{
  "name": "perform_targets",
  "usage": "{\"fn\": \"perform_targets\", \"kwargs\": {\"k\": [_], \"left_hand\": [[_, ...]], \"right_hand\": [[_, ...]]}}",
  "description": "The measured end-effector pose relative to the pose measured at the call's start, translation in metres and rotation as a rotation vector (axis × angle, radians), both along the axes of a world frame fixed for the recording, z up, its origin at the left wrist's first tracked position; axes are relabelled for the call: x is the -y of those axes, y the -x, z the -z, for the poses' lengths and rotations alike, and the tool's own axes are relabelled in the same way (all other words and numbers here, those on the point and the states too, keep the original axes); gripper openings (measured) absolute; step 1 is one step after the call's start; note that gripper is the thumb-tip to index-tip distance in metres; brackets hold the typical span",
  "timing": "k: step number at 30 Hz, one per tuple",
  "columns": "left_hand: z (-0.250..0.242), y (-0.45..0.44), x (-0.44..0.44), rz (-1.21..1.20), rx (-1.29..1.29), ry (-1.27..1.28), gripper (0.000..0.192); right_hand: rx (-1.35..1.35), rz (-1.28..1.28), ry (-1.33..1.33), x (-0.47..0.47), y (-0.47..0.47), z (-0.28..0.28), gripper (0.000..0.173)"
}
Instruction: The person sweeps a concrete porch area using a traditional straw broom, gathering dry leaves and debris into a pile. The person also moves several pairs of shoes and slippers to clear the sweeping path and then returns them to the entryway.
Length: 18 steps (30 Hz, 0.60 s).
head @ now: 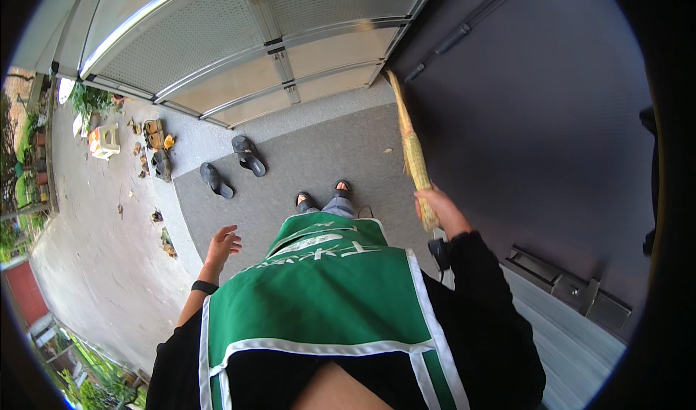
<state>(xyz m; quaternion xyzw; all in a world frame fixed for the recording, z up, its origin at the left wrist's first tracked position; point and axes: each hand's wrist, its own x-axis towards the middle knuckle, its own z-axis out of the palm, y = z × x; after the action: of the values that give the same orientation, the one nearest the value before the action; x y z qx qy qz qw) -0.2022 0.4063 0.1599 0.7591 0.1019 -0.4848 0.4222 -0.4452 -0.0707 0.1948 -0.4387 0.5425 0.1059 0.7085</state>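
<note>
My right hand (445,210) grips a straw whisk broom (411,150) by its thick bound handle. The broom's bristles point away from me, up along the dark door (533,127); their tips are near the corner where the door meets a metal-framed cabinet (217,51). To the other side, my left hand (222,245) hangs in the air over the mat's edge, holding nothing, its fingers loosely apart. A grey doormat (304,154) lies under my feet, with a small pale scrap (387,150) on it beside the broom.
Two dark slippers (217,181) lie apart on the mat's left side. Several shoes (154,134) and dry leaves (169,141) line the step's edge. A small plastic stool (105,141) stands on the concrete yard (103,236). The door's handle (591,296) juts out at lower right.
</note>
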Motion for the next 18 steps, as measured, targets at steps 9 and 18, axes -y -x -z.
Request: {"fn": "perform_targets", "kwargs": {"k": [9,18], "left_hand": [[0.003,0.025,-0.015,0.013,-0.041,-0.061,0.032],[0.004,0.029,-0.002,-0.029,-0.027,-0.032,0.031]], "right_hand": [[0.083,-0.282,-0.122,-0.002,-0.005,0.015,0.036],[-0.147,-0.093,-0.005,0.022,0.045,-0.008,0.083]]}}
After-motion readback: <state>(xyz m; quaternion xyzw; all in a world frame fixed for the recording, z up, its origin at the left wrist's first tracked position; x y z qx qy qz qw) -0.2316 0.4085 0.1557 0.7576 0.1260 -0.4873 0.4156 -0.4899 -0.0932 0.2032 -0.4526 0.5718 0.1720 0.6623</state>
